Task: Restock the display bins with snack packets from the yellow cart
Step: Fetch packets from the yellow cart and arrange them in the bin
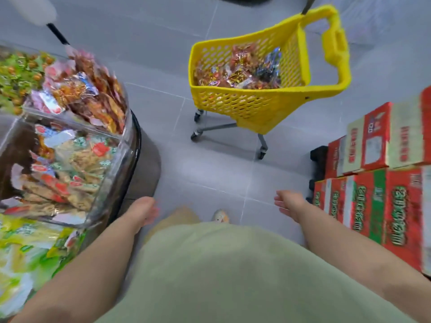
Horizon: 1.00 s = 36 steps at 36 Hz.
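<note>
You are standing in a shop aisle: clear plastic display bins (127,157) heaped with loose snack packets (93,101) at your left, a small yellow perforated plastic shopping cart on castors (245,106) holding more wrapped snacks ahead, and red-and-green printed cardboard cartons (384,201) stacked at your right, over a grey tiled floor (151,54).

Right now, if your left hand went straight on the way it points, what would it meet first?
Probably the yellow cart. The left hand points along open floor toward the cart's wheeled base, with nothing between. Depth is unclear; angled down, it would reach the floor first.
</note>
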Tool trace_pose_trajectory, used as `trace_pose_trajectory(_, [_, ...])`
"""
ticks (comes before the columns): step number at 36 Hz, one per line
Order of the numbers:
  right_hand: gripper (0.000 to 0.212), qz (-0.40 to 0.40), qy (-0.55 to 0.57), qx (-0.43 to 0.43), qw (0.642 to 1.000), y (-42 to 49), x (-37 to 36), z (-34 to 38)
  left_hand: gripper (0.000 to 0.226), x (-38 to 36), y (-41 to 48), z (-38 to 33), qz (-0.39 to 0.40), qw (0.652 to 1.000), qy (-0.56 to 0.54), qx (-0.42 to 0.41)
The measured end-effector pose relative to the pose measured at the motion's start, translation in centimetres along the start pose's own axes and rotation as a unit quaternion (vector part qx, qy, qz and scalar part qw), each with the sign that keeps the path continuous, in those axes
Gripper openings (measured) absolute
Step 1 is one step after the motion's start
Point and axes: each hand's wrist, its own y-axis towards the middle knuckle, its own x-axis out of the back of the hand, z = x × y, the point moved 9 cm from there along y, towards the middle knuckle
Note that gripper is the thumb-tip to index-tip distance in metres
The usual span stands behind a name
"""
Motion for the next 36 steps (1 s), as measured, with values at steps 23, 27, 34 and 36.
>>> trace_pose_trajectory(23, [0.009, 0.005, 0.131, -0.044, 0.990, 8.1, -2.6, 17.2, 0.021, 0.8, 8.8, -28.1, 0.019, 0.981, 0.190, -0.035])
trace_pose_trajectory(27, [0.011, 0.001, 0.134, -0.020, 0.991, 9.0, -3.0, 22.3, 0.018, 0.6, 10.2, -33.2, 0.020, 0.972, 0.226, -0.058])
trace_pose_trajectory(34, [0.015, 0.025, 0.101, -0.051, 0.993, 11.3, -4.2, 26.0, 0.006, -2.3, 11.8, -36.9, 0.035, 0.978, 0.205, -0.031])
trace_pose_trajectory(36, [0.015, 0.030, 0.088, -0.031, 0.995, 12.6, -3.8, 28.5, 0.008, -3.3, 12.4, -37.7, 0.039, 0.981, 0.191, -0.015])
